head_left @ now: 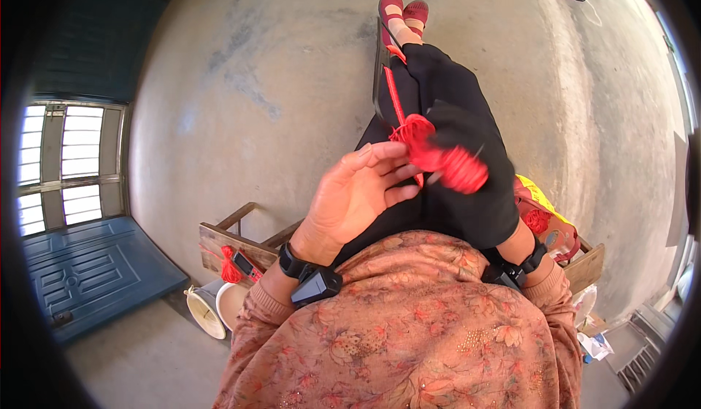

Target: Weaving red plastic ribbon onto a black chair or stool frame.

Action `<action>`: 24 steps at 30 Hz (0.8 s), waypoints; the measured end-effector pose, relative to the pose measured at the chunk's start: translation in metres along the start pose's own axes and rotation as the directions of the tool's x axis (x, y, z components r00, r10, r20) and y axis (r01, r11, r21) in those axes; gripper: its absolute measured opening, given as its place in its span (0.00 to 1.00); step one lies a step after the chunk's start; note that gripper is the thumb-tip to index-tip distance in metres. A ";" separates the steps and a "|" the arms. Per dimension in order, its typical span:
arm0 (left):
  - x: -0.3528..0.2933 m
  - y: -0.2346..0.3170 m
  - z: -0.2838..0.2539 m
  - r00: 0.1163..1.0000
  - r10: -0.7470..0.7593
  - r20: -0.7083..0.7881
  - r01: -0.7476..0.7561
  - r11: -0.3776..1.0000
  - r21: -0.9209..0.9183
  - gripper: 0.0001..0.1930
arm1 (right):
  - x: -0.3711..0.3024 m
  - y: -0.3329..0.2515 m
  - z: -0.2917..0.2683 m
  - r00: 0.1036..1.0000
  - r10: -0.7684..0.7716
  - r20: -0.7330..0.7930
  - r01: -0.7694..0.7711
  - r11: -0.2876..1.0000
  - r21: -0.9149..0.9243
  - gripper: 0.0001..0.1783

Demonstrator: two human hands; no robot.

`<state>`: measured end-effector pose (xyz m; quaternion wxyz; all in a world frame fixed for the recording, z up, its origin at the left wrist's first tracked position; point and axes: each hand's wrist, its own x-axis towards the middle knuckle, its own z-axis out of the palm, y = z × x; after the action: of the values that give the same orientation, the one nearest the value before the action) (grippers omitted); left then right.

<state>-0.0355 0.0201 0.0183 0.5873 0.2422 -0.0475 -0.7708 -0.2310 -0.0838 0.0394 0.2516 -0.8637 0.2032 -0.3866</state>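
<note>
My left hand [354, 193] is raised over my lap, palm up. Its fingers are apart and loosely bent, their tips beside a bundle of red cord [418, 135]. A red strand [394, 95] runs from the bundle toward a thin dark frame [377, 73] along my legs. The bundle's right end, a wound red skein [464, 170], is smeared by motion. My right wrist [516, 245] meets a dark shape over my thigh, possibly a black glove. The fingers of my right hand cannot be made out, nor whether they hold the skein.
I sit on a wooden bench [244, 245]. Red cord [231, 264] and a red phone [247, 266] lie at its left end. White buckets [205, 312] stand below. A red and yellow bag [544, 199] with another red cord ball [537, 221] is at my right.
</note>
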 end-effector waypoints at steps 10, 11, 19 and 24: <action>0.001 0.002 -0.002 0.986 -0.049 0.160 0.052 0.998 -0.017 0.19 | -0.004 -0.019 -0.044 0.887 0.328 0.324 -0.287 -0.158 0.945 0.27; 0.003 0.002 0.000 0.988 -0.009 0.153 0.019 0.998 -0.062 0.19 | -0.011 -0.020 -0.047 0.868 0.337 0.366 -0.321 -0.183 0.929 0.27; -0.018 0.010 -0.016 0.994 -0.008 -0.108 0.002 0.998 -0.056 0.17 | -0.015 0.015 0.011 0.675 0.652 0.346 -0.726 0.503 0.469 0.15; -0.036 0.001 -0.032 0.966 -0.007 -0.259 0.095 0.939 0.331 0.08 | -0.016 0.021 0.061 0.719 0.592 0.363 -0.620 0.783 -0.049 0.20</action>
<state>-0.0140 0.0596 0.0018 0.5173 0.4380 -0.0983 -0.7286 -0.1975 -0.0751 -0.0173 0.4294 -0.7947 0.4102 -0.1258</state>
